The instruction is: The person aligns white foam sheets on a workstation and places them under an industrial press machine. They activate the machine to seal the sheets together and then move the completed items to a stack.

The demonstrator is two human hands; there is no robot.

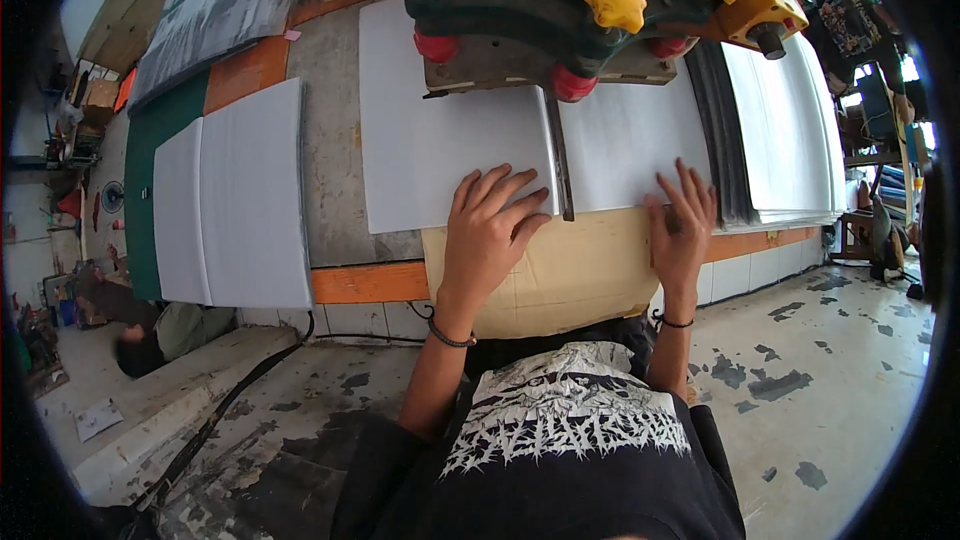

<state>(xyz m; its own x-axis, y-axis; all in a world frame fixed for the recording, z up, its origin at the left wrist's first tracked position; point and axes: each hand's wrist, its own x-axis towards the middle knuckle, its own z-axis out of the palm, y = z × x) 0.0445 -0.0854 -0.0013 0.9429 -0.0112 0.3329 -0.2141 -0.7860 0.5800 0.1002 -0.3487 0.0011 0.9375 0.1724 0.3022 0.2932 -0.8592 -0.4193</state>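
Observation:
My left hand (pixel 492 225) lies with fingers spread on the right part of a large white sheet (pixel 420 155), its thumb toward a thin dark metal strip (pixel 563 175). Right of that strip is another white sheet (pixel 630 150). Along its near right edge rests my right hand (pixel 684 225), fingers stretched out and thumb apart. Both hands also overlap a tan board (pixel 550 285) at the table's front. Neither hand holds anything. Just beyond, a dark green press machine (pixel 510 8) with yellow star knobs and red rings stands over both sheets, hiding their far parts.
To the left lie folded white sheets (pixel 250 190) on the table. At the right is a thick stack of white sheets (pixel 785 130) beside dark-edged ones. A yellow switch box (pixel 762 15) juts from the machine. One person (pixel 150 330) is low at far left; a black cable (pixel 230 400) crosses the floor.

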